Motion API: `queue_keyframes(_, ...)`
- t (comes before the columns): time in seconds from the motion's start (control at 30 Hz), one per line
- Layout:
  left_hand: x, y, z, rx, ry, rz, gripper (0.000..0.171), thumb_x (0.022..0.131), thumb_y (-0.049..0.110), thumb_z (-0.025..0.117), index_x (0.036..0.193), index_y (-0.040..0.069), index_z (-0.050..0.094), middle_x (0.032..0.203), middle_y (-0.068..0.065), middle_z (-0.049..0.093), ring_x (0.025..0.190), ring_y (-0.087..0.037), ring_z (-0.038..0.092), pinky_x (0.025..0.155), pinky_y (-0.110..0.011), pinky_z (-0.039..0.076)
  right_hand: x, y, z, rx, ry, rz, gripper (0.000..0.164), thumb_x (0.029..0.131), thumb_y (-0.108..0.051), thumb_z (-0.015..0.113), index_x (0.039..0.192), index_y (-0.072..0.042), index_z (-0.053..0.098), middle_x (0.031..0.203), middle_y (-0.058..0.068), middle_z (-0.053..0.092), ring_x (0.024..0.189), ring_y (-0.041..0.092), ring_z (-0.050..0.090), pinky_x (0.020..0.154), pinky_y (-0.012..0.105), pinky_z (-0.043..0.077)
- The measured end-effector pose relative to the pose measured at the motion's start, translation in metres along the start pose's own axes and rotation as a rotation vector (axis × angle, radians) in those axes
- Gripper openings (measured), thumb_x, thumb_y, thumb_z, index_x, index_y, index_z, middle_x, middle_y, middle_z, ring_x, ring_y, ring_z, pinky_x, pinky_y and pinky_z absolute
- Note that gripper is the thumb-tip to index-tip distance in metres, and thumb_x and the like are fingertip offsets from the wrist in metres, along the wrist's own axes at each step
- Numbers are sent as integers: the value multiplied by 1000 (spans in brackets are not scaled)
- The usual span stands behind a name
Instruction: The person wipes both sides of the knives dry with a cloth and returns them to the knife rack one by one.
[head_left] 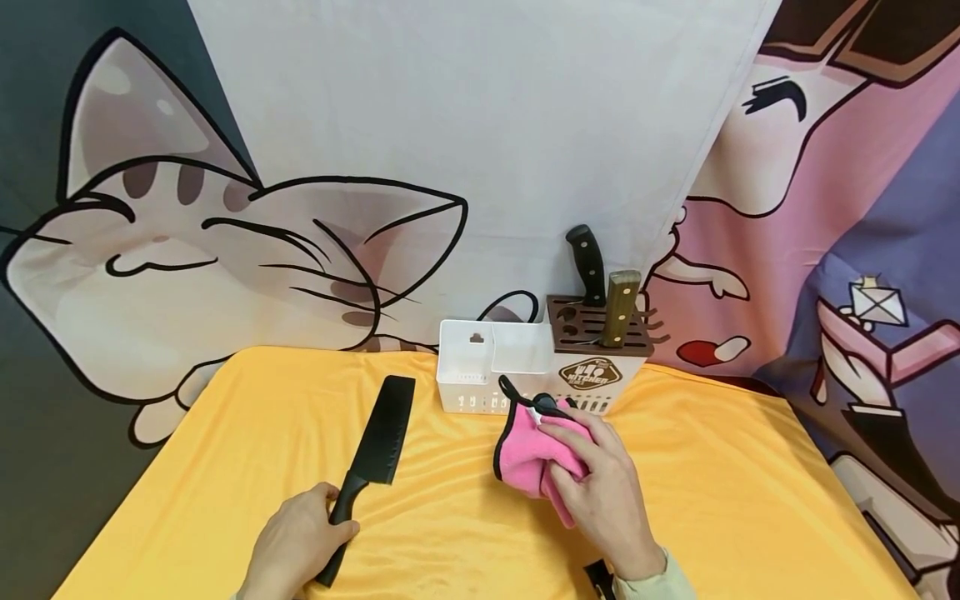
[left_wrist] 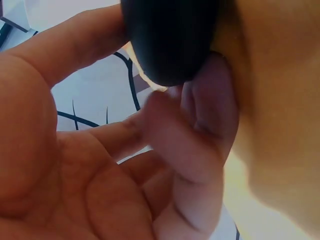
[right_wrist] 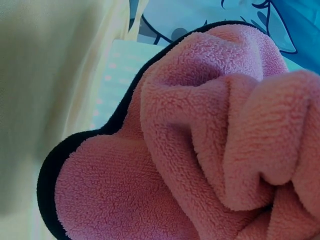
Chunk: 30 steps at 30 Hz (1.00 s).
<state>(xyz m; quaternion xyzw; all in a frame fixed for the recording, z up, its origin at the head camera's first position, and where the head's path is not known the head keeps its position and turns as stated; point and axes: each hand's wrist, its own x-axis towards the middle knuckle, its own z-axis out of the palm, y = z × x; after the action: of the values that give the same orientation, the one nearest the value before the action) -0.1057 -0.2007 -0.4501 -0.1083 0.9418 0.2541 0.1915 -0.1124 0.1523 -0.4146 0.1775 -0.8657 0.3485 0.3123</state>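
Left hand (head_left: 298, 535) was curled round knife handle (head_left: 344, 503), presumably to avoid blade (head_left: 386, 430); pink cloth (head_left: 525, 450) was pinched by right hand (head_left: 603, 496).

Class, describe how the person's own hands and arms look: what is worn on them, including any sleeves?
The left hand and right hand are both bare, with no gloves or rings showing. A pale green sleeve ends at the right wrist; a small black object beside it is too cropped to identify.

Fabric-draped corner: cartoon-printed hangings (head_left: 480, 125) behind a yellow tablecloth (head_left: 720, 483).
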Motion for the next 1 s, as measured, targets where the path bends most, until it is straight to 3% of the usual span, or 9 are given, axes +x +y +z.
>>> queue_keyframes(0.2,-1,-1,-1,-1,22,4,52,83,29,75,122,-3,61,75,-1,59,66,-19,53,60,-34,41,-1,0,0,-6,0,3,48,71,8,78,111,-18,78,125,-3,65,121,22,58,105,14,33)
queue_keyframes(0.4,-2,1,-6,8,50,26,59,82,28,68,130,-5,59,97,-8,69,75,-20,59,68,-41,48,0,1,-1,-5,3,0,48,71,8,78,111,-18,78,125,-2,65,120,21,58,105,14,34)
queue_keyframes(0.5,-4,3,-7,-10,106,48,58,82,29,67,129,-5,61,103,-11,71,79,-21,62,70,-42,49,0,1,-1,0,6,-8,48,71,8,78,111,-17,78,125,-2,65,119,22,58,105,15,34)
queue_keyframes(0.7,-8,5,-9,-43,226,91,50,84,31,68,122,-1,67,98,-9,72,83,-24,66,73,-45,50,1,-1,-2,7,7,-9,49,70,9,77,111,-17,78,125,-1,65,119,22,58,105,15,34)
queue_keyframes(1.0,-17,6,-15,-88,253,82,45,86,30,66,122,3,68,83,-1,68,70,-18,56,64,-34,41,0,0,-2,13,-7,8,46,72,6,75,112,-16,78,126,1,65,121,26,58,106,16,34)
